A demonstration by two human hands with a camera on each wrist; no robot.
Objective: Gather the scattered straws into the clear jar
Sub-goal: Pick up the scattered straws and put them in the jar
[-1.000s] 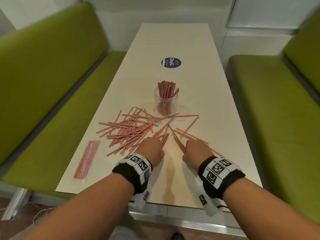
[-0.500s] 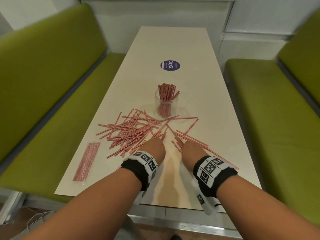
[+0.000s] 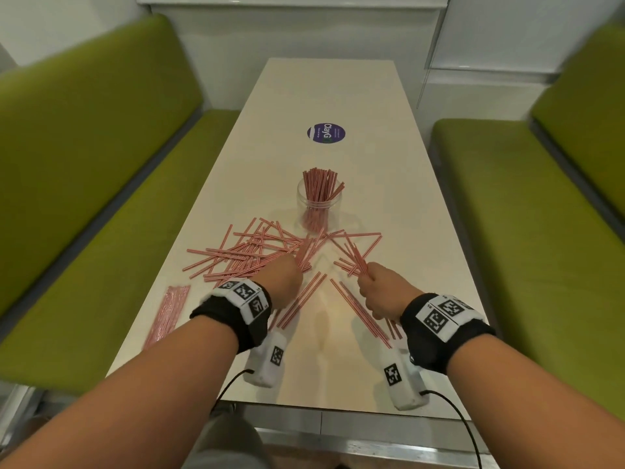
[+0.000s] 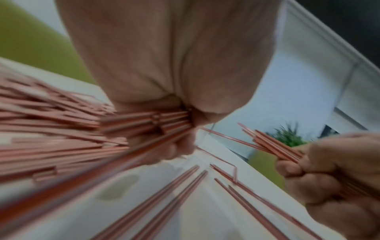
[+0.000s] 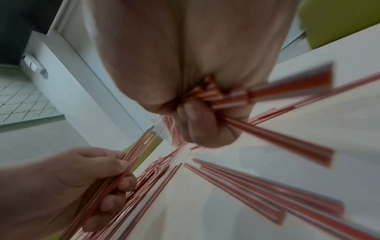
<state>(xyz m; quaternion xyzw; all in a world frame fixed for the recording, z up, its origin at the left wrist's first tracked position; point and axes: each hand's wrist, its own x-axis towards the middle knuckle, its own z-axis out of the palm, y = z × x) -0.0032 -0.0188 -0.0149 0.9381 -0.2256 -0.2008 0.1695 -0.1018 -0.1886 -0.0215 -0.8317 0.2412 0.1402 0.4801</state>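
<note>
A: Left hand [image 3: 282, 282]?
B: Clenched round a bundle of straws [image 3: 304, 253], low over the counter [image 3: 389, 184]. Confirmed from left wrist cam, tho blurred.
A: Right hand [image 3: 382, 292]?
B: Fist too, gripping its own bunch of straws [image 3: 355, 262]; ends fanning up and fwd, more sticking out back toward the wrist.
A: Clear jar [image 3: 319, 208]?
B: Upright, mid-counter, just beyond the mess. Already holding plenty of straws, tops poking past the rim.
A: Loose ones?
B: Big scattered pile [image 3: 243, 255] left of centre, near the left hand. Few more lying flat between both hands [image 3: 304, 299] and under the right wrist.
A: Anything else?
B: Wrapped pack of straws [image 3: 167, 313] at the counter's near-left edge, apart from the pile. Round purple sticker [image 3: 326, 133] further up, past the jar. Green benches [image 3: 84, 170] either side. Marker bands w/ cams on both wrists, cables trailing off.
</note>
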